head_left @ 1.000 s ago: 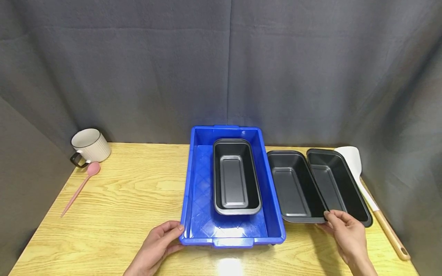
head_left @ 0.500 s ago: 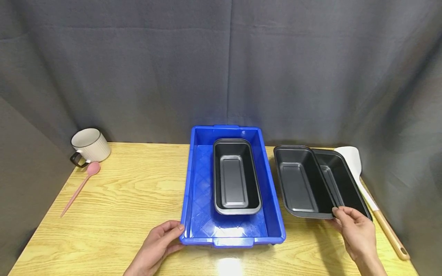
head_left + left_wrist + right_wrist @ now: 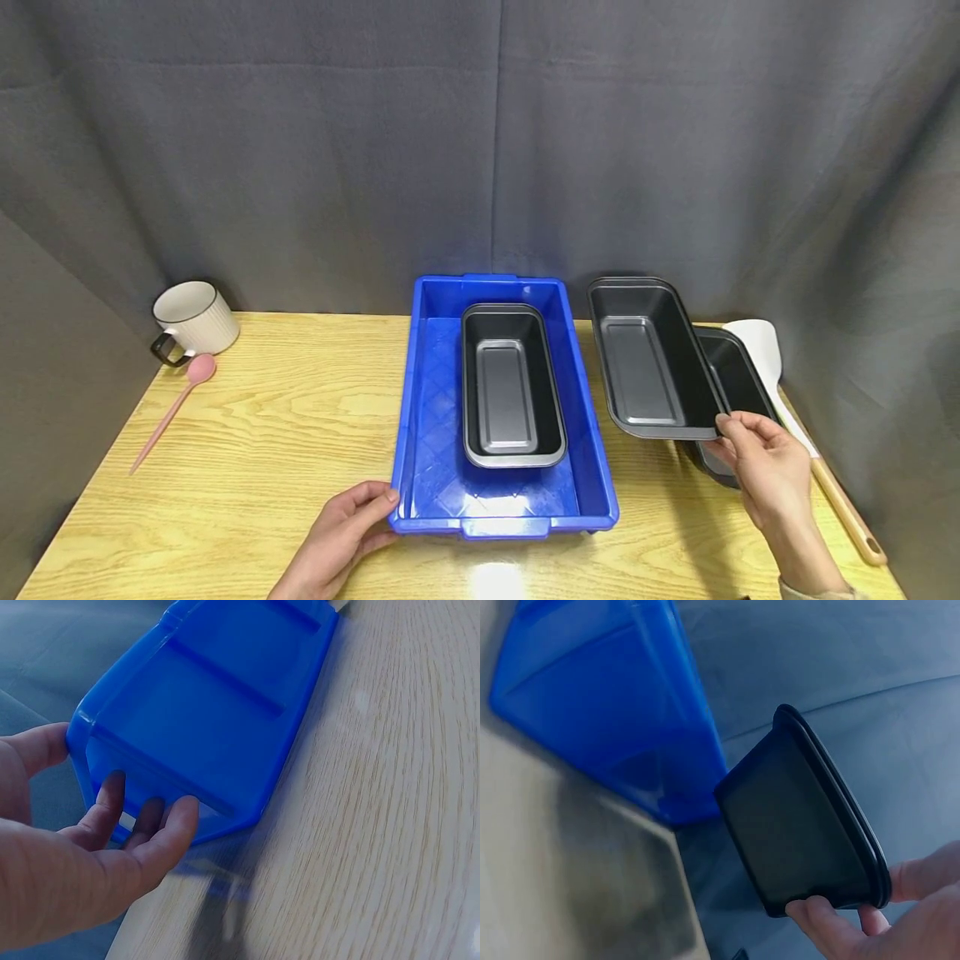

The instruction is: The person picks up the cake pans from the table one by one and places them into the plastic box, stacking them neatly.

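Note:
My right hand (image 3: 772, 467) pinches a dark loaf pan (image 3: 637, 367) by its near right corner, thumb on top of the rim and fingers beneath. That pan hangs above the table, partly over another loaf pan (image 3: 738, 375) that it half covers. In the right wrist view the held loaf pan (image 3: 795, 825) shows its outer side. At the near left corner of a blue plastic bin (image 3: 435, 500), my left hand (image 3: 337, 533) grips the rim. The left wrist view has the thumb on the rim and the fingers against the wall of the bin (image 3: 195, 720). A third loaf pan (image 3: 506, 396) sits inside the bin.
A white spatula (image 3: 757, 350) with a wooden handle lies along the right edge of the wooden table (image 3: 300, 417). At the far left stand a ribbed white mug (image 3: 195, 317) and a pink spoon (image 3: 176, 408). A grey curtain (image 3: 337, 167) hangs behind.
My right hand has lifted its loaf pan off the table, first shifting right, then up and away over the other pan. The left hand stays on the bin's corner.

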Motion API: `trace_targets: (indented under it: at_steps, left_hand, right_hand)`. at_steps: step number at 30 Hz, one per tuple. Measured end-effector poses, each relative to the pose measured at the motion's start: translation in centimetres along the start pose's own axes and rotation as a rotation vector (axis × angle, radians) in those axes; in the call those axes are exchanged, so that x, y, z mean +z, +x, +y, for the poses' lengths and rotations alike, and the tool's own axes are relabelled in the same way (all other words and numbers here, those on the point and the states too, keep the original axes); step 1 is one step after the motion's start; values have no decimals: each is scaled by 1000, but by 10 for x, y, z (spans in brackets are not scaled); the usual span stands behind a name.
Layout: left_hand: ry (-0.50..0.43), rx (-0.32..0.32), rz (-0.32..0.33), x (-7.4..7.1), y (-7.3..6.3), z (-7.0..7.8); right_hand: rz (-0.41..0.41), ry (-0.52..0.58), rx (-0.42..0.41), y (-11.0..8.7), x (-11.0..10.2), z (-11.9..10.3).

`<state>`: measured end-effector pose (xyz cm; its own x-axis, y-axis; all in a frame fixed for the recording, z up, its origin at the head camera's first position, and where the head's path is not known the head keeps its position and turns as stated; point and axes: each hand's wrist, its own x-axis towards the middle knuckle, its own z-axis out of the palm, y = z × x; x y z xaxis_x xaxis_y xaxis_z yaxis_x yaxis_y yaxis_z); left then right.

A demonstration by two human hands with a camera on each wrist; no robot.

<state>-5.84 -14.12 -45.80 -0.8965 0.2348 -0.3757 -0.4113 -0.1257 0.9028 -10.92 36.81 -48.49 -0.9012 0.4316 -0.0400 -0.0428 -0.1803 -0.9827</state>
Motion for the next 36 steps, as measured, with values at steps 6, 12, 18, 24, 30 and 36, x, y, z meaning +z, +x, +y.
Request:
trace_targets:
  at_steps: [6, 12, 18, 24, 30, 36]
  left_hand:
    - [6, -12, 9, 0, 0, 1]
    - [2, -9, 8, 0, 0, 0]
    - [-5, 1, 1, 0, 0, -2]
    - [-3, 7, 2, -1, 0, -2]
    - [-10, 14, -7, -1, 0, -2]
    - [-18, 20, -15, 0, 0, -2]
  right_hand:
    - [-35, 21, 15, -28, 60, -57]
    - [-78, -6, -86, 40, 26, 22]
    - [-156, 26, -79, 28, 57, 9]
    - [-185, -12, -13, -43, 132, -66]
    - [-158, -112, 93, -68, 166, -82]
    - [-175, -152, 118, -71, 175, -66]
